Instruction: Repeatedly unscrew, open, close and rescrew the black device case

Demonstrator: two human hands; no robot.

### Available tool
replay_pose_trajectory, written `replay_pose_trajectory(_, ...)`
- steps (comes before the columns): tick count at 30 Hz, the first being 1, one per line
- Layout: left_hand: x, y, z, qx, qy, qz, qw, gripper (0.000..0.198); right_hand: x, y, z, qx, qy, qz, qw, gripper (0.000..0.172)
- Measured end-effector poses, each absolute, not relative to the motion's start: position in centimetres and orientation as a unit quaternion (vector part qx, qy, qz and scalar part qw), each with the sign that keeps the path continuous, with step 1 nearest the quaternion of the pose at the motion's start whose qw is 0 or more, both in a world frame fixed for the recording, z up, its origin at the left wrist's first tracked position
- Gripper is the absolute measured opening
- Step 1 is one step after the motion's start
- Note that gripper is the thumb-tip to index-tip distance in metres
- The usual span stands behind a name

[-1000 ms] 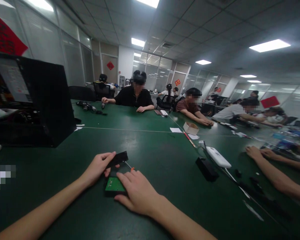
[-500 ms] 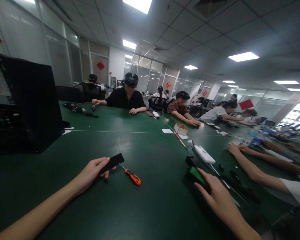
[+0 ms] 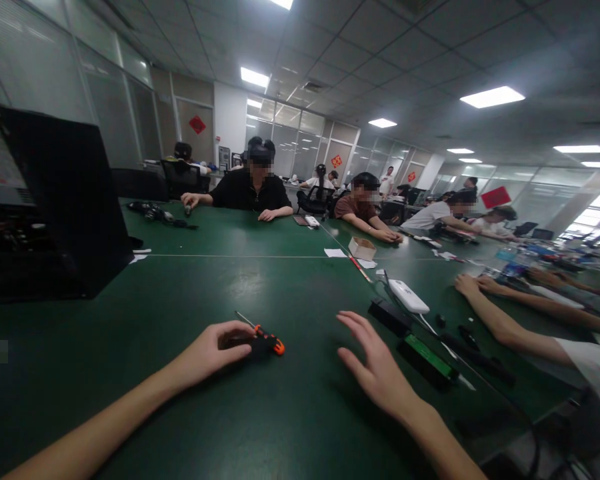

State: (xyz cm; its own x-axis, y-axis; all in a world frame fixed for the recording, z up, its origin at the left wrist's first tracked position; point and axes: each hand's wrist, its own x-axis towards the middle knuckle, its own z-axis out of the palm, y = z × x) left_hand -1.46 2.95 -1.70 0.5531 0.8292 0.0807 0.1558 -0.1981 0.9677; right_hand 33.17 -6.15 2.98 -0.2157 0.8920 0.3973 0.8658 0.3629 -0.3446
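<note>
My left hand (image 3: 211, 351) rests on the green table (image 3: 290, 280), fingers curled round a small black cover (image 3: 240, 341). The cover touches the orange-handled screwdriver (image 3: 269, 341) lying just right of the hand. My right hand (image 3: 375, 365) hovers over the table with its fingers spread and holds nothing. To its right a green circuit board in a black casing (image 3: 427, 359) lies flat on the table, apart from the hand. A black block (image 3: 390, 316) sits just behind the board.
A white device (image 3: 408, 297) with cables lies past the block. Another person's arms (image 3: 500, 320) rest on the table at the right. A black computer case (image 3: 55, 207) stands at the left. Several seated people, a small cardboard box (image 3: 361, 247) and paper scraps fill the far side.
My right hand carried the green board from the table's middle to the right, let it go and drew back open. My left hand brought the black cover down against the screwdriver.
</note>
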Motion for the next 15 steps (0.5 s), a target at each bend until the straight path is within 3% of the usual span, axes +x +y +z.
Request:
replay_pose_trajectory(3, -0.6, 2.0, -1.7, 0.71, 0.318, 0.332, 0.533, 0.034, 26.3, -3.7, 3.7, -0.443, -0.872, 0.085, 0.189, 0.061)
replay_pose_trajectory(6, -0.3, 1.6, -2.0, 0.694, 0.31, 0.382, 0.527, 0.035, 21.9, -1.7, 3.4, -0.354, -0.911, 0.132, 0.162, 0.051)
replay_pose_trajectory(10, -0.3, 2.1, -2.8, 0.668, 0.334, 0.444, 0.494, 0.027, 20.3, -0.6, 2.0, -0.34, -0.9, 0.165, 0.219, 0.043)
replay_pose_trajectory(15, -0.3, 2.8, -3.4, 0.647, 0.351, 0.464, 0.493, 0.035, 21.4, -0.6, 0.3, -0.384, -0.837, 0.219, 0.321, 0.037)
